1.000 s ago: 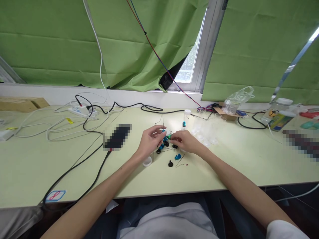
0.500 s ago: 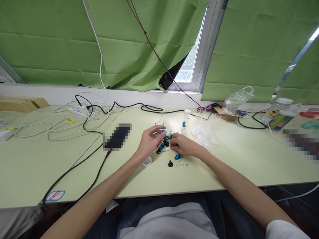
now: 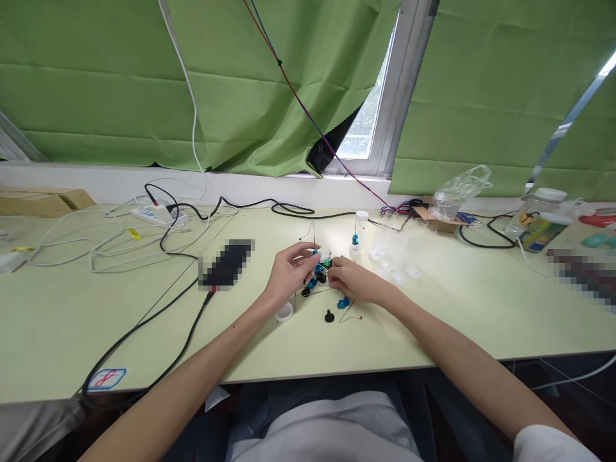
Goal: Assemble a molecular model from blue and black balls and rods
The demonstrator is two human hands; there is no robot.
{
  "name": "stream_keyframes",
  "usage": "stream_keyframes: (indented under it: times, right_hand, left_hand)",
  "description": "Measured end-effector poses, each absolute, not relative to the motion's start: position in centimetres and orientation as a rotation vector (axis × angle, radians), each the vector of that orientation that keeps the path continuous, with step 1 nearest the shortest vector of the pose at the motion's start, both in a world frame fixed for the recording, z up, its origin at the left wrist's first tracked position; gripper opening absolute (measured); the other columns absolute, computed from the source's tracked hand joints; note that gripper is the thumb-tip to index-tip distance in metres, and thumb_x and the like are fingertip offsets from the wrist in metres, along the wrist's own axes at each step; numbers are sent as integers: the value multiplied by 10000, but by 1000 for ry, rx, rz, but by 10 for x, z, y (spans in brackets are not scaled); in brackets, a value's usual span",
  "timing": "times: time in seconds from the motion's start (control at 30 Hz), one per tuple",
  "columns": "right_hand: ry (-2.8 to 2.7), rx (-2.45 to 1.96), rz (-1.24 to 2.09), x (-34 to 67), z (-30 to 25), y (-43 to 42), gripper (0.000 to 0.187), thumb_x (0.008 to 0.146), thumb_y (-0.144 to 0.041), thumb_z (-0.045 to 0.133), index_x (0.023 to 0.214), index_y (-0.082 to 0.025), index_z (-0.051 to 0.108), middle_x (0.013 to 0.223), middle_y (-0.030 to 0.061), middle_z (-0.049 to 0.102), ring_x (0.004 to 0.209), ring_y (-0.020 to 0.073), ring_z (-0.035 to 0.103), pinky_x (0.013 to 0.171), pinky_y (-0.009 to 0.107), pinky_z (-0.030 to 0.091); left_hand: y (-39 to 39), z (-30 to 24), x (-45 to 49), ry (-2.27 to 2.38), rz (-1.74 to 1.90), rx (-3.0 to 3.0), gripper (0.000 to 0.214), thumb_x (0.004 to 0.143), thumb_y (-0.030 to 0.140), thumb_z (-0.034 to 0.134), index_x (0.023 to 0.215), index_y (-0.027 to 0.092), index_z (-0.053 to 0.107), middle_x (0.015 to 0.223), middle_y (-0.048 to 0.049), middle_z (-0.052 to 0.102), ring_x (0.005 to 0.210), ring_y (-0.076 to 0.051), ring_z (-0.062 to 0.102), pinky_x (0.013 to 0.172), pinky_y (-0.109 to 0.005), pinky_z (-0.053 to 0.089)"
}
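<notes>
Beside small blue and black parts (image 3: 312,282) on the table (image 3: 385,346), the person's left hand (image 3: 287,271) pinches a blue piece (image 3: 315,253) with a bent wire (image 3: 314,235) rising from it. The right hand (image 3: 355,280) curls at the parts' right side; whether it grips anything cannot be told. Nearer the person lie a black knob (image 3: 329,316) and a blue fitting (image 3: 343,303).

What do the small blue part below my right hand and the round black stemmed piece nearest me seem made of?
Small blue part: probably glossy plastic, from its bright highlights. Round black stemmed piece: perhaps matte plastic or rubber; it shows little shine.
</notes>
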State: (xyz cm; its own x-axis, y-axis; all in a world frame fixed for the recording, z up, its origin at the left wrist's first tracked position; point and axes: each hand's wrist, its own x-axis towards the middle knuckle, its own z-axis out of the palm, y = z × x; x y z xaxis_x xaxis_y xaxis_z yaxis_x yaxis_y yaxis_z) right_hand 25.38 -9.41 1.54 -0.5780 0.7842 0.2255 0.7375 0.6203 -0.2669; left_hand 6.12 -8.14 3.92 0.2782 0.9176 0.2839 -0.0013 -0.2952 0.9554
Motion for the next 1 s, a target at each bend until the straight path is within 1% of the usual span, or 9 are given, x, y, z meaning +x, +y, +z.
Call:
stream_keyframes:
  times: [0.17, 0.33, 0.4, 0.53, 0.6, 0.73, 1.0]
  right_hand:
    - [-2505, -1209, 203, 256, 13, -93, 202, 897, -24, 463, 808, -154, 590, 881, 61, 501, 785, 174, 473, 701, 294, 396]
    - [-2438, -1188, 226, 258, 13, -92, 171, 934, -81, 444, 856, -168, 569, 916, 64, 496, 843, 190, 485, 728, 306, 415]
    - [-2397, -1174, 244, 258, 15, -93, 160, 946, -99, 431, 873, -177, 550, 927, 59, 486, 850, 188, 483, 731, 306, 420]
    - [-2318, -1135, 281, 256, 20, -96, 154, 959, -119, 410, 862, -192, 505, 918, 42, 463, 804, 172, 474, 709, 300, 421]
    - [-2284, -1118, 307, 255, 21, -97, 147, 969, -142, 405, 871, -198, 498, 928, 39, 465, 785, 166, 478, 709, 302, 424]
    - [-2250, -1086, 343, 253, 19, -97, 138, 983, -177, 399, 892, -201, 500, 949, 41, 477, 774, 162, 491, 717, 310, 431]
    - [-2226, -1076, 364, 250, 18, -97, 118, 974, -188, 431, 884, -195, 507, 926, 32, 476, 744, 151, 489, 699, 300, 418]
  left_hand:
    - [-81, 39, 61, 884, 1179, 1593, 332, 753, 436, 742, 966, 189, 683, 765, -13, 590, 457, -76, 466, 460, -247, 380]
    - [-81, 39, 60, 936, 1166, 1622, 337, 757, 437, 733, 970, 181, 685, 766, -22, 606, 466, -81, 475, 445, -240, 406]
    - [-79, 37, 60, 960, 1170, 1635, 345, 758, 435, 729, 980, 174, 688, 766, -30, 609, 509, -100, 506, 454, -240, 442]
    - [-76, 31, 60, 975, 1203, 1681, 351, 754, 440, 722, 969, 164, 691, 776, -55, 624, 693, -170, 591, 510, -258, 526]
    - [-75, 28, 61, 986, 1196, 1699, 353, 760, 442, 715, 978, 165, 690, 790, -62, 639, 719, -185, 615, 530, -270, 543]
    - [-77, 26, 62, 967, 1179, 1697, 349, 785, 441, 699, 1006, 171, 682, 829, -62, 663, 667, -172, 642, 555, -277, 544]
    - [-80, 29, 64, 969, 1205, 1692, 330, 781, 422, 707, 992, 170, 680, 850, -52, 666, 548, -129, 608, 547, -271, 525]
